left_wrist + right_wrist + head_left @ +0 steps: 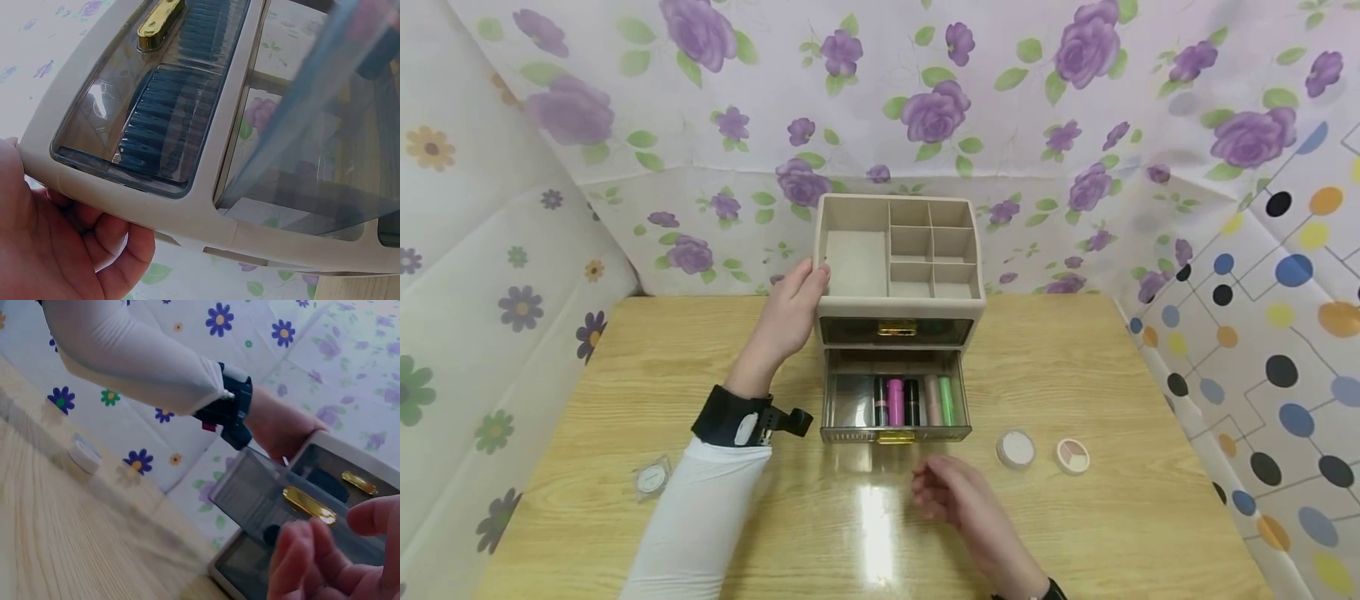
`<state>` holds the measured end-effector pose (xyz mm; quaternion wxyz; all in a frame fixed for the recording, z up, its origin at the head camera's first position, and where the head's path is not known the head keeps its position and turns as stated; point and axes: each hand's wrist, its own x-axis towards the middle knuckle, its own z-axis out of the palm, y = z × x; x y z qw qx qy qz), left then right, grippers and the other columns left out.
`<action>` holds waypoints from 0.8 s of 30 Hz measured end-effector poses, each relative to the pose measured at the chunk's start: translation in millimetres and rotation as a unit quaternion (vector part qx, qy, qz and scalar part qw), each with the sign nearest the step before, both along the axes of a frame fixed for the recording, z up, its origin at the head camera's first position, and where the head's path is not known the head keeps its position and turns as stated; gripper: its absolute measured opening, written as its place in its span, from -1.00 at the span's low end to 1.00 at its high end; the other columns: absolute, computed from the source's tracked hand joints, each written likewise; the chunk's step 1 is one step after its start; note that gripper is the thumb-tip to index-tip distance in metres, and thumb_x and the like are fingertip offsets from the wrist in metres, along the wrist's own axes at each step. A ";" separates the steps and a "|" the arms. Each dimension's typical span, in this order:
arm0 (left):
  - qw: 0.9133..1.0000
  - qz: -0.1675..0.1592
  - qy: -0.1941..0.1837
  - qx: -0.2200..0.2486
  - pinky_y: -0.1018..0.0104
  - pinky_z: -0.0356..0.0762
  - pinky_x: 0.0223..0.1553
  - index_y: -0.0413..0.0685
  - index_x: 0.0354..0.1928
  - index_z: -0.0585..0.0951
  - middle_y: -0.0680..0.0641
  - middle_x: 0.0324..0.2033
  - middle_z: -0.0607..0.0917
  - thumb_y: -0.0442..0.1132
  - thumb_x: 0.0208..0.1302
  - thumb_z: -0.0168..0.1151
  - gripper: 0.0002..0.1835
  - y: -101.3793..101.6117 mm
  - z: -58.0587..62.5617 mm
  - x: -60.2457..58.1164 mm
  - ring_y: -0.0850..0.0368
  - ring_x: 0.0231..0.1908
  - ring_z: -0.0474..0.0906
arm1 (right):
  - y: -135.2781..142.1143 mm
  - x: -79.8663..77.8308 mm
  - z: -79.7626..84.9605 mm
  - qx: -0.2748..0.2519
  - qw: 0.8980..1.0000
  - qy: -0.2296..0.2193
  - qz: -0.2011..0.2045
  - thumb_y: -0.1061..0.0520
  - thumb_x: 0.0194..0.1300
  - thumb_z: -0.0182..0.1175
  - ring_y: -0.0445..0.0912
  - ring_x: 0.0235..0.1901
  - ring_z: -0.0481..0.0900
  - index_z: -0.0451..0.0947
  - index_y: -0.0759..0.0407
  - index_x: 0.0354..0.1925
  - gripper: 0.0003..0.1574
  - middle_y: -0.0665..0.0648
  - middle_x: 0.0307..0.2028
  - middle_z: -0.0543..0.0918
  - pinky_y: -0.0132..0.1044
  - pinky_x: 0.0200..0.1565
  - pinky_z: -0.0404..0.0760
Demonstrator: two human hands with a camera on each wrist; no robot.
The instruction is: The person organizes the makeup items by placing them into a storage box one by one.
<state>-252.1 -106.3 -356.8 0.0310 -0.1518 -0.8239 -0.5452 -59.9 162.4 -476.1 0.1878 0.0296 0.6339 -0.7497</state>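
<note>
A cream makeup organizer stands at the back of the table, compartments on top. My left hand holds its left side; in the left wrist view, the fingers curl against the cream frame. Its lower drawer is pulled out, with several lipstick-like tubes, among them a pink tube and a green tube, standing in a row. The upper drawer is closed and holds dark ribbed items. In front of the lower drawer's gold handle, my right hand hovers with loosely bent fingers, holding nothing.
Right of the drawer lie a round powder compact and a round palette with several pans. A small clear case with a white disc lies at the table's left. Flowered cloth hangs behind the table.
</note>
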 end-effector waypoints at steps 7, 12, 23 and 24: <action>1.000 -0.002 -0.006 0.004 0.03 0.36 -0.22 -0.16 -0.04 0.40 -0.18 -0.35 0.32 0.15 0.73 -0.21 -0.52 -1.7 3.5 -0.2 -0.13 -0.34 0.32 | -20.5 -8.9 2.5 -0.037 0.998 0.009 0.055 -0.16 0.74 -0.05 0.25 0.21 0.63 0.39 0.45 0.42 -0.27 0.47 0.20 0.62 -0.04 0.21 0.65; 1.000 -0.009 -0.008 -0.013 0.08 0.30 -0.34 -0.10 -0.12 0.36 -0.12 -0.44 0.29 0.17 0.73 -0.23 -0.53 -2.3 6.1 2.3 -0.07 -0.45 0.25 | -25.7 -15.9 4.9 -0.021 1.000 -0.006 0.015 -0.22 0.70 0.02 0.21 0.18 0.65 0.50 0.43 0.26 -0.29 0.34 0.14 0.69 -0.06 0.18 0.65; 1.000 -0.019 -0.017 -0.006 0.14 0.26 -0.42 -0.08 -0.16 0.36 -0.10 -0.47 0.28 0.16 0.73 -0.19 -0.55 -7.0 6.3 2.8 -0.02 -0.51 0.21 | -31.1 -30.7 1.2 0.008 0.999 -0.004 -0.037 -0.14 0.67 0.12 0.17 0.08 0.67 0.70 0.24 -0.06 -0.52 0.22 -0.06 0.77 0.03 0.21 0.58; 1.000 -0.019 -0.018 -0.005 0.15 0.26 -0.43 -0.07 -0.16 0.36 -0.09 -0.48 0.29 0.16 0.73 -0.19 -0.55 -7.0 6.0 2.4 -0.02 -0.51 0.21 | -31.5 -31.6 1.0 0.013 0.999 0.000 -0.041 -0.15 0.67 0.12 0.17 0.07 0.66 0.71 0.21 -0.11 -0.52 0.20 -0.09 0.77 0.04 0.22 0.57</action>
